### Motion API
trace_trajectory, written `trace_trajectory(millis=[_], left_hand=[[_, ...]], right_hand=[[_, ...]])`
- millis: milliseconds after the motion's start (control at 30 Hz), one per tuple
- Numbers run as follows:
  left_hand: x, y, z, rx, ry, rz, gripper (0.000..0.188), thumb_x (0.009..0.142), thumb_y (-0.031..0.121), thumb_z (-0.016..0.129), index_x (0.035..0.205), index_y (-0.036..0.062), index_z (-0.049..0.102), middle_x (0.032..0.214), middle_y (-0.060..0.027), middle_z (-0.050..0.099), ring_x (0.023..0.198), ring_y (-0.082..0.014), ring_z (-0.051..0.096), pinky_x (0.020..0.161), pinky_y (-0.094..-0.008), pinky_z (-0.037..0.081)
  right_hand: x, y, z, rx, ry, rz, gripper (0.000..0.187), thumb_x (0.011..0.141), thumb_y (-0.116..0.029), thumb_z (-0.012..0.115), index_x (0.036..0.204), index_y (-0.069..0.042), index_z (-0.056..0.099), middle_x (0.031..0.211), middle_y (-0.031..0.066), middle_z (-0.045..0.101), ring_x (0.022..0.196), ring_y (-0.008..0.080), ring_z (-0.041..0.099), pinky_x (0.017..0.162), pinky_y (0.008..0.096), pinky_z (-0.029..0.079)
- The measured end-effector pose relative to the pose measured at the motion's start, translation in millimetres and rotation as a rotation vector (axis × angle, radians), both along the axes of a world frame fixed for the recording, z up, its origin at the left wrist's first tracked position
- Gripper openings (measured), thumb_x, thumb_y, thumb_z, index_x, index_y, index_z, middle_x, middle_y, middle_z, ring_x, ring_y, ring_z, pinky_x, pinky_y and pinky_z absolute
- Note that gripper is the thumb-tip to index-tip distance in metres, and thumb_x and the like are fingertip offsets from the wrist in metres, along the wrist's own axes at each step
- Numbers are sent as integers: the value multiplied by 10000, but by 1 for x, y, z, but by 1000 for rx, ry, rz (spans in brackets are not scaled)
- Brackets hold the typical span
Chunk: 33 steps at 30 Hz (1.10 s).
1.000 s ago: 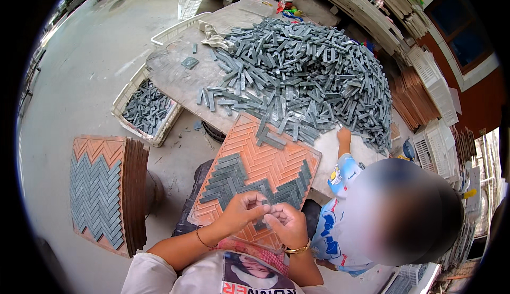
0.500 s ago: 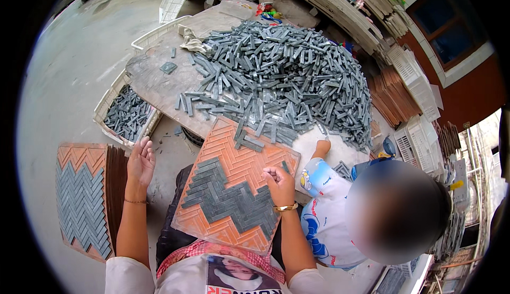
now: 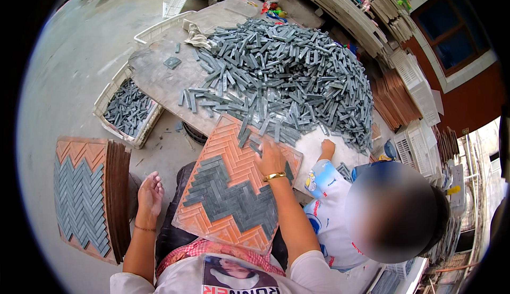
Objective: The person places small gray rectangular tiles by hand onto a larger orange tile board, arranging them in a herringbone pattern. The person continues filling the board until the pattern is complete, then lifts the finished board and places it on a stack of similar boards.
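Note:
An orange mould board (image 3: 235, 123) with herringbone grooves lies across my lap. Grey stone strips (image 3: 226, 193) fill a zigzag band over its middle. My right hand (image 3: 271, 158), with a gold bracelet at the wrist, is over the board's upper right part, its fingers closed at a loose grey strip (image 3: 254, 147); the fingertips are partly hidden. One more strip (image 3: 288, 171) sits by the board's right edge. Left of the board, my left hand (image 3: 151, 194) hangs palm up with nothing in it, fingers loosely curled but apart from the palm.
A large heap of grey strips (image 3: 287, 70) covers the table (image 3: 159, 81). A small person (image 3: 334, 209) at my right rests a hand (image 3: 328, 148) on the table. Stacked boards (image 3: 79, 198) stand at left, near a white crate (image 3: 141, 140) of strips.
My right hand has moved up and left across the board to the loose strips. My left hand has dropped lower, away from the crate, and stays empty.

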<state>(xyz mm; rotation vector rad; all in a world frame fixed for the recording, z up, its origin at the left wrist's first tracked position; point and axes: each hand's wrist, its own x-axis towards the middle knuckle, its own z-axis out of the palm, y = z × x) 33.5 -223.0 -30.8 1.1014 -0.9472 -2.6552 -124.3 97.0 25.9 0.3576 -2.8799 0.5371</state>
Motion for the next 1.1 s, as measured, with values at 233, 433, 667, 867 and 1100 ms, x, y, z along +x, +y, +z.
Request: trace_trajectory(millis=[233, 433, 667, 867, 1100], left_hand=[[-9, 42, 39, -79, 144, -140, 150, 912, 170, 498, 985, 48, 546, 781, 1, 555, 658, -64, 502, 592, -180, 433], [-9, 93, 56, -270, 232, -411, 145, 908, 155, 500, 932, 41, 587, 777, 1, 568, 646, -55, 492, 598, -188, 419], [1, 135, 62, -798, 466, -709, 122, 856, 56, 528, 934, -10, 595, 802, -79, 604, 716, -163, 580, 652, -250, 460], [-54, 174, 64, -1622, 762, -615, 242, 722, 43, 628, 960, 6, 602, 998, -114, 584, 922, -296, 545, 802, -382, 438], [-76, 195, 45, -1754, 633, -634, 230, 652, 89, 681, 854, 39, 583, 875, -84, 526, 870, -270, 505, 745, -371, 419]], right_hand=[[62, 12, 23, -335, -444, -51, 250, 706, -135, 685, 892, -38, 550, 720, 102, 578, 697, 284, 589, 605, 388, 466], [82, 14, 5, -216, -273, 27, 228, 714, -107, 684, 901, -40, 572, 717, 97, 594, 642, 247, 588, 585, 353, 469], [84, 16, 10, 2, -266, 90, 160, 766, -123, 623, 900, -55, 567, 816, 152, 595, 752, 347, 593, 635, 433, 475], [34, 23, 11, -184, -247, 17, 195, 744, -96, 629, 934, -59, 600, 890, 147, 606, 829, 341, 590, 710, 412, 478], [-13, 13, -5, -149, -66, 68, 355, 726, -106, 660, 1069, -76, 571, 1078, 141, 547, 975, 325, 546, 811, 392, 455]])
